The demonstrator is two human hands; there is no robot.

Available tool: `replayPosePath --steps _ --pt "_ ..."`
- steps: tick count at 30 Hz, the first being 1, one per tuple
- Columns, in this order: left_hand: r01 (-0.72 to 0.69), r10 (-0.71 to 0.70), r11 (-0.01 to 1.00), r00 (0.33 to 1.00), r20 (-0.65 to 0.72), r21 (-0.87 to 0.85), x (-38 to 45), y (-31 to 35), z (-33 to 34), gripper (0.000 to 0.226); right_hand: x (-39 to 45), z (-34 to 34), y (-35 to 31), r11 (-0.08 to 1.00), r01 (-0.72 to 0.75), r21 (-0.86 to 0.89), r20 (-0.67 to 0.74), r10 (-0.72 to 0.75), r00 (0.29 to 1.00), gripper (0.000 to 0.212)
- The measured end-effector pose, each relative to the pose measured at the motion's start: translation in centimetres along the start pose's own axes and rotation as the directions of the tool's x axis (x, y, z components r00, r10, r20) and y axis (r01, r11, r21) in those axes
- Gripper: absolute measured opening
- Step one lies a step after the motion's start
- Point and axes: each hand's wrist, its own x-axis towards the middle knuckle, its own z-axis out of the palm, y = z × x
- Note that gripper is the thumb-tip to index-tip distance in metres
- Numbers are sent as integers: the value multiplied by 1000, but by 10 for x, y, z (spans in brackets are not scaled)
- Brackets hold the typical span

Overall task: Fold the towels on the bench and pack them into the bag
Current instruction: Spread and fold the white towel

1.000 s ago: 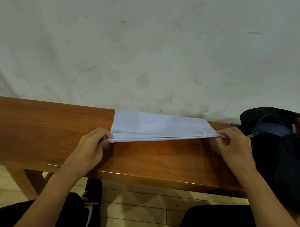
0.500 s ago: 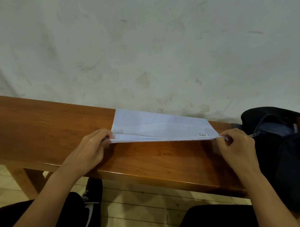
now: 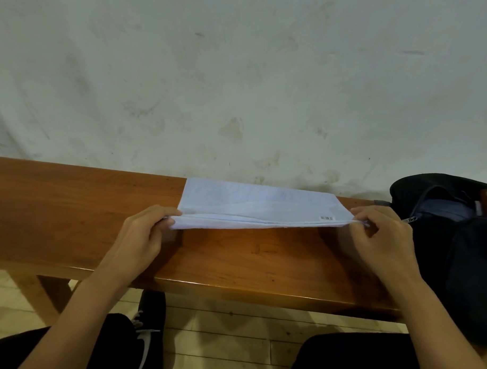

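Observation:
A pale blue towel (image 3: 254, 204) lies folded lengthwise along the back of the wooden bench (image 3: 72, 212), its far edge by the wall. A small barcode label shows near its right front corner. My left hand (image 3: 145, 237) pinches the towel's near left corner, fingers closed over the layered edge. My right hand (image 3: 382, 234) pinches the near right corner the same way. The front edge is lifted slightly off the wood between both hands. A black bag (image 3: 454, 232) sits open at the bench's right end, just right of my right hand.
A stained white wall rises directly behind the bench. Bare wood spreads to the left of the towel and in front of it. Below the bench edge are a pale plank floor, my dark trousers and a black shoe (image 3: 147, 323).
Both hands have kept their grip on the towel's near corners. The towel's front edge has shifted only slightly, and the right hand has drawn a touch nearer.

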Motion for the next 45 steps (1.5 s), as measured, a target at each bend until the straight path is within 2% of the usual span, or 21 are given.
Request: replayPosePath --steps 2,5,7,12,18,25,30,32,34,37,39,41,43,45 --pt "47 -47 999 999 -24 -7 0 3 -4 44 -1 -1 -4 996 18 87 16 -19 1000 14" --pt "157 -165 982 984 -65 -106 -1 6 -7 36 -4 1 -6 984 -42 175 144 17 989 20" --pt "182 -197 968 978 -72 -172 -1 6 -7 34 -5 1 -5 977 -66 202 189 28 982 24" --pt "233 -241 956 970 -21 -180 -1 10 -5 39 -7 3 -3 957 -109 269 195 56 979 24" --pt "231 -261 933 963 -73 -277 -1 26 -3 35 -5 7 -10 941 -118 316 168 67 983 24" --pt "297 -299 917 954 34 -267 -1 20 3 26 -6 12 0 939 -162 302 259 83 962 25" --pt "325 -338 907 941 -2 -269 1 26 1 29 -4 8 -2 928 -151 340 190 89 978 23" --pt "398 -401 881 915 42 -258 4 26 0 28 -3 5 -5 924 -136 357 132 94 987 27" --pt "467 -441 844 884 155 -263 4 26 -4 21 -2 4 -5 922 -134 364 94 107 990 31" --pt "511 -386 810 834 394 -287 2 25 -18 15 -4 4 -1 925 -150 349 150 103 983 30" --pt "514 -349 801 818 457 -308 1 24 -26 13 -6 5 2 940 -150 305 181 98 979 30" --pt "485 -367 832 846 387 -270 3 23 -30 12 -5 6 2 972 -125 200 187 88 979 24" --pt "456 -406 857 884 233 -241 7 26 -29 14 -1 6 -3 994 -84 70 127 74 989 17" --pt "416 -414 856 907 73 -308 13 34 -27 16 4 6 -12 988 -102 113 1 102 995 14"
